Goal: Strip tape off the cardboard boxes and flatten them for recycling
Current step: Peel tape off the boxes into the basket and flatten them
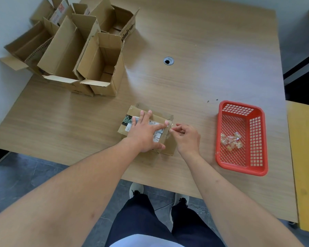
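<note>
A small cardboard box point(169, 146) with white labels lies near the table's front edge. My left hand point(144, 133) presses flat on its top, fingers spread and straight. Clear tape point(169, 126) runs over the box's right end. My right hand point(186, 138) sits just right of the box, and its thumb and forefinger pinch the tape's loose edge. Several open empty cardboard boxes point(98, 63) stand at the table's far left.
A red plastic basket point(243, 138) holding crumpled bits of clear tape point(231, 140) sits to the right of my hands. A round cable hole point(168, 60) marks the wooden table point(203, 50). A yellow surface point(303, 166) borders the right side.
</note>
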A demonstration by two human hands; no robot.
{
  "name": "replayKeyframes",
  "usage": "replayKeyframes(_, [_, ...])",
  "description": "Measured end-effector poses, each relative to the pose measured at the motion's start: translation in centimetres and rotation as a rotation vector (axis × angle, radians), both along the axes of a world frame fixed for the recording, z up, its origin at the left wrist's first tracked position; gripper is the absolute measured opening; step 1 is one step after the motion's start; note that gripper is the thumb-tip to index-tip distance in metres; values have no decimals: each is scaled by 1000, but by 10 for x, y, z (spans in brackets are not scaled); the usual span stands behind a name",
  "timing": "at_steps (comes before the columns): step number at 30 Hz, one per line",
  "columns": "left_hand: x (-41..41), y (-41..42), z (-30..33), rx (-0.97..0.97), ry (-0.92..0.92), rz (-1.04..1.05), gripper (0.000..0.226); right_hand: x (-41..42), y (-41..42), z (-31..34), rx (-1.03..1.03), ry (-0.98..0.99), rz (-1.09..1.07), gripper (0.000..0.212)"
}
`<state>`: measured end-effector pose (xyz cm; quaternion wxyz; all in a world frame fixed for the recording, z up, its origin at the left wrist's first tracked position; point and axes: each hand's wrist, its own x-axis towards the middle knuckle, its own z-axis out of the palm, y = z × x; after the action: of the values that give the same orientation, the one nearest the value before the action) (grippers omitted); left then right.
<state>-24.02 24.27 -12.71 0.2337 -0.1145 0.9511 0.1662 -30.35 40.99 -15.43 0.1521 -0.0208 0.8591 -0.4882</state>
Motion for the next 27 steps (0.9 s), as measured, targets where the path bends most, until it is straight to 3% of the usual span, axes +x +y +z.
replayKeyframes(4, [0, 0, 1, 0, -7, 0, 93, -1, -1, 1, -103, -118, -59, 12])
replayKeyframes(8, [0, 1, 2, -2, -5, 3, 93, -6, 0, 4, -256, -227, -49, 42])
replayKeyframes(13, [0, 1, 2, -3, -8, 6, 93, -9, -5, 0, 18, -13, 63, 20])
replayKeyframes(18, [1, 0, 3, 9, 0, 0, 93, -18, -5, 11, 110, 46, 11, 12])
replayKeyframes(24, [1, 1, 1, 16, 6, 1, 92, -23, -24, 8, -61, -129, -300, 23])
replayKeyframes(27, [1, 0, 0, 13, 5, -3, 92, -21, -25, 11, -158, -198, -272, 22])
